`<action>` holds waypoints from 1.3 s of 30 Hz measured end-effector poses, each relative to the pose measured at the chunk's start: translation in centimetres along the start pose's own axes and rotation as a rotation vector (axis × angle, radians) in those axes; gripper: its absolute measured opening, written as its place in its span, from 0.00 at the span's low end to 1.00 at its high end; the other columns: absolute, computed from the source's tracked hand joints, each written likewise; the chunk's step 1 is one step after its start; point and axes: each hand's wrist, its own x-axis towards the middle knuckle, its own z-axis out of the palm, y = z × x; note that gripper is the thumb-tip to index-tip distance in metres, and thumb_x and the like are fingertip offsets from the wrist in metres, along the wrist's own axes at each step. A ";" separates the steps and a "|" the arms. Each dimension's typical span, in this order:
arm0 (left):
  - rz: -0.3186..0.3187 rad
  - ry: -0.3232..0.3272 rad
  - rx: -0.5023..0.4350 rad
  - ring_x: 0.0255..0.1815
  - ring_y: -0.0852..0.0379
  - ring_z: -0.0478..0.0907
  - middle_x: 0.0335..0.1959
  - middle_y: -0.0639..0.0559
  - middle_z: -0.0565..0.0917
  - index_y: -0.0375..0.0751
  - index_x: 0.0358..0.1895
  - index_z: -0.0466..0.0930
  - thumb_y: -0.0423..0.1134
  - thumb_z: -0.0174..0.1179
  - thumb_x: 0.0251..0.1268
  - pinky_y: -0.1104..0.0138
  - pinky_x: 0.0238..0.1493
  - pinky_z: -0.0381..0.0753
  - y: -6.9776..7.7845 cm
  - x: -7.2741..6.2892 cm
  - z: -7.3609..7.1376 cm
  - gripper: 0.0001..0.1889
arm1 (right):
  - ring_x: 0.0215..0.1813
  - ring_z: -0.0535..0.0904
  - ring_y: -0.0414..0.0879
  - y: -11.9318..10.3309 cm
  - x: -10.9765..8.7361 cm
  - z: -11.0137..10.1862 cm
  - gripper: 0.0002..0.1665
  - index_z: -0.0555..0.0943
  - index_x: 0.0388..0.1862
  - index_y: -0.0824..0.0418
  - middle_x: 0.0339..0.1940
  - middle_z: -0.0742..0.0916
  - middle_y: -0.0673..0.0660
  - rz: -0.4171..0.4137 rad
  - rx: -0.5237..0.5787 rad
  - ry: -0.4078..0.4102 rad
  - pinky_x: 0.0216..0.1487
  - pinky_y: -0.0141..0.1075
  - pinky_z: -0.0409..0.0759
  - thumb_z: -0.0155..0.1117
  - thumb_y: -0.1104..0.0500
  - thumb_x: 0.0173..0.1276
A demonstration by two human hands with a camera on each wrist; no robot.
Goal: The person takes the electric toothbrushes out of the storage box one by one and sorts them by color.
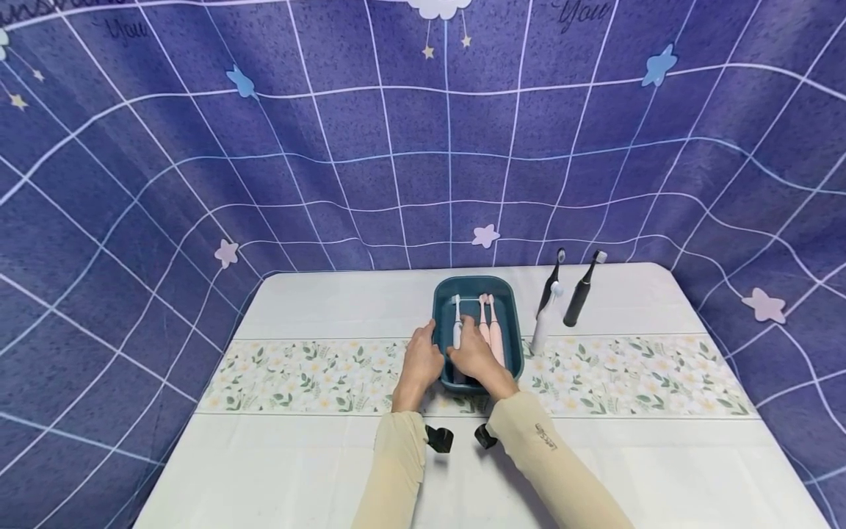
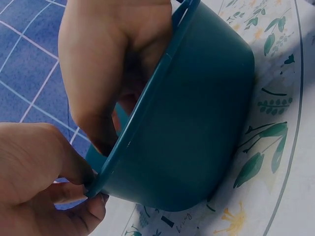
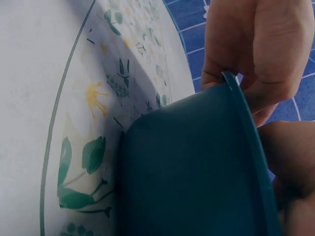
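A teal plastic basin [image 1: 518, 360] sits on the table, holding one white electric toothbrush [image 1: 457, 314] and two pink electric toothbrushes [image 1: 496, 334], heads toward the far side. On the basin's left rim, my left hand [image 1: 421, 360] pinches the edge between thumb and fingers, as the left wrist view also shows. My right hand [image 1: 477, 358] reaches down inside over the near half, thumb and fingers on either side of the white toothbrush's handle. Its fingertips are partly hidden by the hand and the basin wall.
To the basin's right stand two black electric toothbrushes [image 1: 578, 297] and another white electric toothbrush [image 1: 542, 327], upright on the table. A floral strip [image 1: 317, 375] crosses the white tabletop [image 1: 297, 463]. A blue-purple grid-patterned curtain [image 1: 410, 169] hangs behind and at both sides.
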 end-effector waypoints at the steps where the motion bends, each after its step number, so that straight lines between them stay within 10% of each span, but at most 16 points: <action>1: -0.003 -0.002 -0.002 0.60 0.39 0.73 0.60 0.35 0.74 0.33 0.70 0.63 0.25 0.48 0.65 0.52 0.63 0.72 0.0 0.0 0.0 0.28 | 0.65 0.71 0.62 0.0 0.1 0.1 0.44 0.52 0.73 0.68 0.67 0.71 0.71 0.002 0.007 0.001 0.60 0.52 0.74 0.63 0.62 0.65; 14: -0.015 -0.012 -0.007 0.61 0.38 0.72 0.61 0.35 0.73 0.35 0.71 0.62 0.26 0.48 0.66 0.50 0.62 0.72 0.0 -0.1 0.1 0.28 | 0.47 0.81 0.57 0.6 1.0 0.6 0.42 0.57 0.71 0.70 0.51 0.82 0.69 -0.001 0.073 0.009 0.41 0.43 0.80 0.64 0.65 0.62; 39: -0.012 -0.008 -0.004 0.60 0.38 0.73 0.60 0.35 0.73 0.35 0.71 0.62 0.25 0.47 0.65 0.51 0.62 0.73 -0.1 0.1 0.1 0.28 | 0.44 0.82 0.54 0.7 2.0 0.9 0.33 0.67 0.63 0.65 0.48 0.83 0.65 0.069 0.088 0.016 0.39 0.41 0.81 0.67 0.62 0.61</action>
